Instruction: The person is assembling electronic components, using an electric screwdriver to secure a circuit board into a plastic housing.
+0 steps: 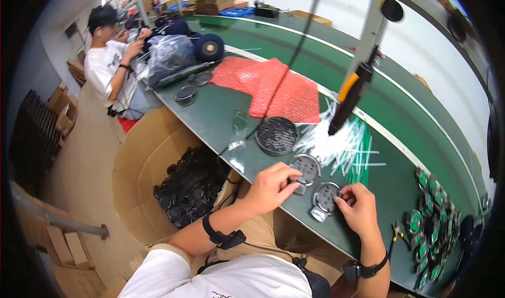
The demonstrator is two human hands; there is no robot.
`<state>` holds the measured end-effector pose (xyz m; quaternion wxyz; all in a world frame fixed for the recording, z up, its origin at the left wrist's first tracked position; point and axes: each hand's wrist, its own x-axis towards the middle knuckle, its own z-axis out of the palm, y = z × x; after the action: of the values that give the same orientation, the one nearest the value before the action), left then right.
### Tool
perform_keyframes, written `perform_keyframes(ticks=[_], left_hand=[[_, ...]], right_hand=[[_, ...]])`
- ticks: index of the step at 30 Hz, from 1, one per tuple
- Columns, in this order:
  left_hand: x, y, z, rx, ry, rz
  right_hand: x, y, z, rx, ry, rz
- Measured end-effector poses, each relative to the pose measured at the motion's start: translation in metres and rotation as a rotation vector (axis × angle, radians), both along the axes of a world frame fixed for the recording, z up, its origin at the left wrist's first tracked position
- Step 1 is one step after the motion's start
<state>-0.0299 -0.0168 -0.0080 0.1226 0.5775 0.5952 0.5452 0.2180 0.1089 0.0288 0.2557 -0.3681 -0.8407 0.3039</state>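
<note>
Two round grey plastic housings with small holes lie side by side at the near edge of the bench. My left hand [272, 188] is closed, its thumb and fingertips at the edge of the left housing [305, 166]. With thumb and index finger, my right hand [359, 205] pinches the rim of the right housing [326, 195], which has a pale tab at its lower end. Just beyond them stands a round dark dish [276, 135] full of small pieces too fine to make out. A black and orange electric screwdriver [353, 95] hangs above a pile of white and green strips [336, 142].
A large cardboard box [138, 158] of black round parts stands left of the bench. Red bubble wrap [273, 87] covers the far bench. Green circuit boards [434, 227] and pliers [397, 235] lie at right. Another person [113, 61] works at far left.
</note>
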Motion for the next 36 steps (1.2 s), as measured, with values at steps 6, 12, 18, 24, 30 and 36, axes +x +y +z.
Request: perform_keyframes(ticks=[6, 12, 18, 24, 30, 36], left_hand=[[-0.004, -0.006, -0.005, 0.069, -0.079, -0.031], [-0.026, -0.023, 0.005, 0.019, -0.387, 0.009], [-0.164, 0.037, 0.048, 0.079, -0.042, 0.462], [-0.182, 0.143, 0.044, -0.347, 0.453, 0.645], [-0.247, 0.192, 0.032, -0.298, 0.199, 0.467], [-0.278, 0.127, 0.105, 0.447, -0.872, 0.035]], right_hand=[[-0.001, -0.001, -0.007, -0.052, 0.006, 0.014], [0.003, 0.006, -0.01, -0.151, -0.018, -0.029], [-0.001, 0.004, -0.004, -0.219, -0.039, -0.048], [0.002, 0.003, -0.005, -0.139, -0.032, -0.058], [0.003, 0.006, -0.001, -0.147, -0.046, -0.004], [0.001, 0.006, 0.005, -0.059, -0.009, 0.043]])
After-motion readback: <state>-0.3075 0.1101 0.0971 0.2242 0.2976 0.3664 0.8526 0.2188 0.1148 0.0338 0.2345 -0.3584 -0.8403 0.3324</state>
